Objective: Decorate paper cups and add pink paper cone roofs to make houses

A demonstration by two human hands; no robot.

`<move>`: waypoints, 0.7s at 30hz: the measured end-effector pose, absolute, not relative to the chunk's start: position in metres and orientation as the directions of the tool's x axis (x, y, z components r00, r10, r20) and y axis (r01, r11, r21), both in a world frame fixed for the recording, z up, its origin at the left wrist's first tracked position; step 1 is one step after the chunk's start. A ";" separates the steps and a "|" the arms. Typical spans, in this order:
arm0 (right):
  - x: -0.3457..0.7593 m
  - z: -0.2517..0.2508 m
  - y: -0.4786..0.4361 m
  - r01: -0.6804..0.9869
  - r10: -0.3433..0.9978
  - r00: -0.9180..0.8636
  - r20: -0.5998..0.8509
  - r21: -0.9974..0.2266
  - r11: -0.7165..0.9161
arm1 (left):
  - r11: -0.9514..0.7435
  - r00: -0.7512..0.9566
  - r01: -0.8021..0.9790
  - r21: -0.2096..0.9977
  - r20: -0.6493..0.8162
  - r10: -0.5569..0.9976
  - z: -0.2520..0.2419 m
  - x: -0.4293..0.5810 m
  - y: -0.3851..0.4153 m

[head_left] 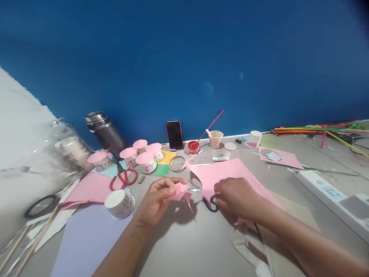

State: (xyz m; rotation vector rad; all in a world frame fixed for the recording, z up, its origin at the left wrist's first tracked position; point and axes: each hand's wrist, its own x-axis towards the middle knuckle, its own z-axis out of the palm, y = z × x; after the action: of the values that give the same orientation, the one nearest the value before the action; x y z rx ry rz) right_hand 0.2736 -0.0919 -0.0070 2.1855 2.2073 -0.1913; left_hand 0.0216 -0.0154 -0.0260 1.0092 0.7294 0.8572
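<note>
My left hand (pixel 157 200) pinches a small cut piece of pink paper (pixel 179 191) between thumb and fingers, a thin pointed strip hanging from it. To its right, my right hand (pixel 236 194) is closed on a pair of black-handled scissors (pixel 211 204). Their metal blades point left and touch or overlap the edge of the pink piece; how far they are apart I cannot tell. Under and behind my right hand lies a larger pink sheet (pixel 232 169) with a curved cut edge. A white paper cup (pixel 119 204) lies tilted left of my left hand.
Several paper cups with pink lids (pixel 146 158) stand at the back left, near red-handled scissors (pixel 124 179) and a dark flask (pixel 106 132). A phone (pixel 174 134) leans on the blue wall. A roll of tape (pixel 177 163) lies mid-table; a white power strip (pixel 331 196) is at right.
</note>
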 end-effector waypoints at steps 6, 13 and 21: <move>0.317 -0.001 -0.036 0.980 0.979 0.199 -0.033 -0.010 -0.200 | 0.263 0.486 -0.221 0.939 -0.127 0.865 -0.033 0.025 -0.016; 0.343 -0.030 0.010 0.970 0.973 0.224 -0.063 -0.078 -0.229 | 0.273 0.489 -0.207 0.939 -0.142 0.860 -0.032 0.024 -0.018; 0.341 -0.013 -0.013 0.859 1.000 -0.019 0.010 -0.512 0.021 | 0.170 0.405 -0.139 0.976 -0.101 0.909 -0.030 0.029 -0.022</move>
State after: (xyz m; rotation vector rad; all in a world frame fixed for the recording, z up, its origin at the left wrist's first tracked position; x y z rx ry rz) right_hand 0.3409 -0.0129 -0.0128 2.4196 2.4717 -0.6686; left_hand 0.0290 -0.0220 -0.0303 1.1512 0.8524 0.8892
